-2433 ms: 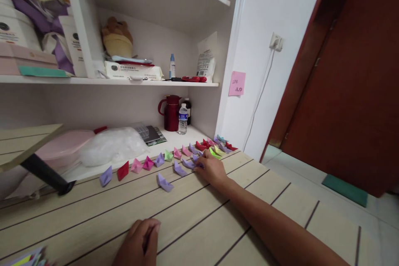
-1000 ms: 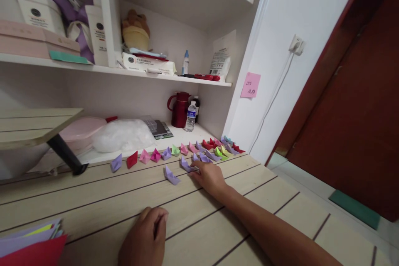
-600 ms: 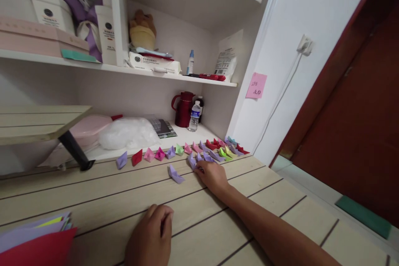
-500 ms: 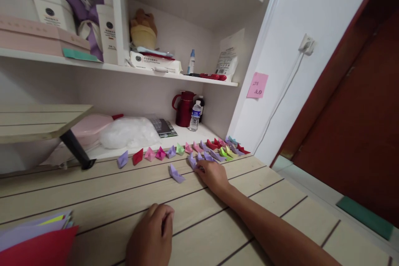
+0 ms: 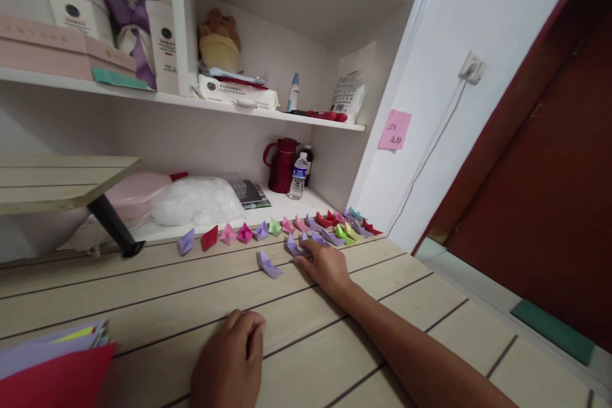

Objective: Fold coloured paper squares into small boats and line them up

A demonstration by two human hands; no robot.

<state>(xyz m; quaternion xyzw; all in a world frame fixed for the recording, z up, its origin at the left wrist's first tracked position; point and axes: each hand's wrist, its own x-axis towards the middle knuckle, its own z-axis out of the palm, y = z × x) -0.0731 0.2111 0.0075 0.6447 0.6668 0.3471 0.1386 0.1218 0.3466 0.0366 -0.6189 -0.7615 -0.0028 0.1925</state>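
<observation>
My right hand (image 5: pixel 326 266) reaches far across the wooden table (image 5: pixel 201 293), its fingertips resting on a purple paper boat (image 5: pixel 295 247). Another purple boat (image 5: pixel 268 264) lies just left of it, apart from the row. A row of several folded paper boats (image 5: pixel 282 228) in purple, red, pink and green runs along the table's far edge. My left hand (image 5: pixel 229 363) lies curled on the table near me, fingers closed with nothing visible in them.
A stack of coloured paper sheets (image 5: pixel 52 366) sits at the near left. Beyond the table a white shelf unit holds a red jug (image 5: pixel 280 166), a water bottle (image 5: pixel 298 176), a white plastic bag (image 5: pixel 196 199) and a pink lid (image 5: pixel 131 188). A red door (image 5: pixel 540 159) stands right.
My right hand has slid from the right part of the boat row leftward and back a little, nudging a purple boat. The view has shifted to the left. My left hand has stayed put.
</observation>
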